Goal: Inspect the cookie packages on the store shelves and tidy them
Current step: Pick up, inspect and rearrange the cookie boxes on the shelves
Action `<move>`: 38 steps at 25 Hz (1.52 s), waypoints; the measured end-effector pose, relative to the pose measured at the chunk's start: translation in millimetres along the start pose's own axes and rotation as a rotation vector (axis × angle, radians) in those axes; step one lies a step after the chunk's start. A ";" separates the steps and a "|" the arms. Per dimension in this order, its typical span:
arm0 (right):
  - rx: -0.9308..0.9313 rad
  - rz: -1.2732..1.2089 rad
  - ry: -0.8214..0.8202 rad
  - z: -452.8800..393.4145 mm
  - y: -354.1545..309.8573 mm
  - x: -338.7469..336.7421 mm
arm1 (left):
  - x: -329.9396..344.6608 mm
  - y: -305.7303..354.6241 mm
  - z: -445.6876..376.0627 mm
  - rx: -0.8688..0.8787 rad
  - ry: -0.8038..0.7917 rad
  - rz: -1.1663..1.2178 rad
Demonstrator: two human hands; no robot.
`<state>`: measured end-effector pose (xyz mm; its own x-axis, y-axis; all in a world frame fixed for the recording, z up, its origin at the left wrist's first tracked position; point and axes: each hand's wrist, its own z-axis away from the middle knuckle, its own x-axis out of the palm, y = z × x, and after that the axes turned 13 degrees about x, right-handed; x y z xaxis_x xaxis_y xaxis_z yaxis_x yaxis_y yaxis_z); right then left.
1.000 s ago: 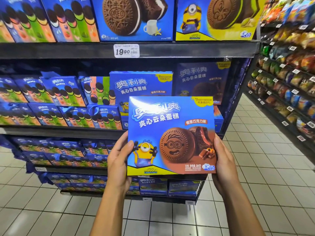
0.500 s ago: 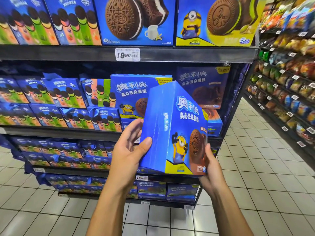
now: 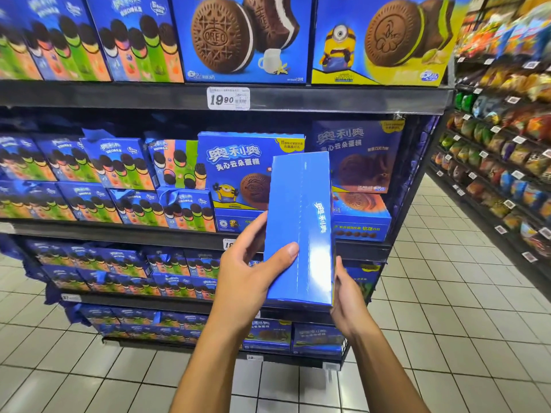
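I hold a blue cookie box (image 3: 299, 228) upright in front of the middle shelf, its narrow blue side panel turned toward me. My left hand (image 3: 253, 269) grips its left edge, thumb lying across the side panel and fingers behind. My right hand (image 3: 347, 293) holds the lower right edge from behind; its fingers are mostly hidden by the box. Behind it on the middle shelf (image 3: 190, 234) stands a matching box with a yellow cartoon figure (image 3: 238, 171), and a darker one (image 3: 360, 156) sits further back to the right.
Rows of blue cookie packs (image 3: 98, 180) fill the shelves to the left and below. Large boxes (image 3: 244, 37) stand on the top shelf above a price tag (image 3: 228, 98). A tiled aisle (image 3: 447, 293) runs right, lined by another snack rack (image 3: 501, 144).
The box has been turned from its front face toward me to its narrow side panel. My left thumb has moved onto that side, and the view has come closer to the shelf.
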<state>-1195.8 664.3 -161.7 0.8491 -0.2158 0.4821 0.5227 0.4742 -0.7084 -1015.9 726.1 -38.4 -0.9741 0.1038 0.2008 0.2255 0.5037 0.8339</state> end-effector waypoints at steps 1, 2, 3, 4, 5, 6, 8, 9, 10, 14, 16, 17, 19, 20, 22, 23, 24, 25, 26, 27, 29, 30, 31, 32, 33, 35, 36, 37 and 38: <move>-0.006 0.000 -0.019 -1.0 1.0 -1.6 | -0.3 0.3 0.6 -0.001 -0.004 -0.003; -0.019 0.012 -0.028 -1.4 1.4 -2.9 | -1.3 -0.1 0.7 -0.005 -0.008 0.003; -0.036 0.033 -0.019 -0.6 1.4 -4.1 | -3.3 -0.4 1.1 -0.012 -0.011 0.013; -0.058 0.053 0.009 0.6 0.5 -4.7 | -6.3 -1.2 1.1 -0.021 -0.011 0.022; -0.091 0.060 0.045 1.7 -1.3 -5.4 | -9.8 -2.2 0.5 -0.034 -0.009 0.032; -0.133 0.051 0.080 2.7 -3.8 -5.8 | -14.5 -4.2 -0.1 -0.054 -0.005 0.052; -0.225 0.028 0.134 7.7 -10.3 -6.1 | -24.7 -9.2 -2.1 -0.104 0.018 0.109; -0.278 0.035 0.162 11.2 -13.4 -6.0 | -29.8 -10.8 -3.1 -0.125 0.040 0.135; -0.334 0.059 0.191 14.8 -16.2 -5.2 | -34.8 -13.0 -4.4 -0.138 0.059 0.149; -0.501 0.107 0.234 30.2 -25.2 -0.2 | -46.7 -20.1 -10.4 -0.199 0.063 0.101; -0.548 0.122 0.230 38.6 -30.7 3.6 | -50.9 -26.0 -12.3 -0.232 0.046 0.089; -0.566 0.135 0.222 42.4 -33.5 5.4 | -52.5 -28.6 -12.7 -0.237 0.039 0.096; -0.576 0.137 0.200 48.2 -38.8 7.9 | -54.7 -33.2 -13.2 -0.216 0.028 0.132; -0.570 0.130 0.187 50.6 -41.5 8.4 | -55.2 -35.9 -13.9 -0.204 0.030 0.160; -0.562 0.120 0.161 55.7 -45.5 9.7 | -58.0 -41.3 -14.2 -0.206 0.079 0.214; -0.560 0.113 0.146 58.4 -47.0 10.5 | -60.2 -43.7 -14.0 -0.216 0.113 0.230; -0.556 0.103 0.130 60.7 -48.8 11.2 | -61.6 -45.7 -13.6 -0.226 0.138 0.242; -0.551 0.097 0.111 63.0 -50.3 11.7 | -63.0 -47.3 -12.9 -0.234 0.155 0.255; -0.547 0.096 0.093 64.6 -51.4 12.2 | -64.2 -49.5 -12.0 -0.239 0.168 0.274; -0.544 0.097 0.080 65.9 -52.3 12.4 | -65.6 -51.7 -11.1 -0.244 0.182 0.293; -0.540 0.094 0.055 67.3 -52.9 12.4 | -68.4 -54.4 -9.4 -0.249 0.200 0.311; -0.536 0.085 0.036 68.0 -52.5 12.3 | -70.1 -55.6 -8.9 -0.248 0.204 0.312; -0.531 0.073 0.013 68.7 -51.9 12.2 | -71.8 -56.5 -8.4 -0.247 0.206 0.313; -0.525 0.062 -0.011 68.9 -50.7 11.9 | -73.5 -57.1 -7.8 -0.247 0.207 0.317; -0.524 0.052 -0.032 68.9 -49.1 11.6 | -75.3 -57.3 -7.2 -0.247 0.210 0.325; -0.530 0.042 -0.059 67.9 -46.1 11.5 | -78.2 -57.5 -6.1 -0.251 0.217 0.345; -0.532 0.047 -0.066 67.4 -45.1 11.8 | -79.5 -58.1 -5.7 -0.252 0.219 0.348; -0.532 0.051 -0.072 67.2 -44.2 12.0 | -81.1 -58.8 -5.5 -0.250 0.219 0.346; -0.528 0.054 -0.080 67.4 -43.0 12.3 | -82.6 -59.4 -5.1 -0.248 0.217 0.344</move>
<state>-1212.9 698.8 -90.6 0.8781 -0.1274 0.4613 0.4633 -0.0150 -0.8861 -948.7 683.2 -101.9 -0.8229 0.0337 0.5672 0.5565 0.2492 0.7926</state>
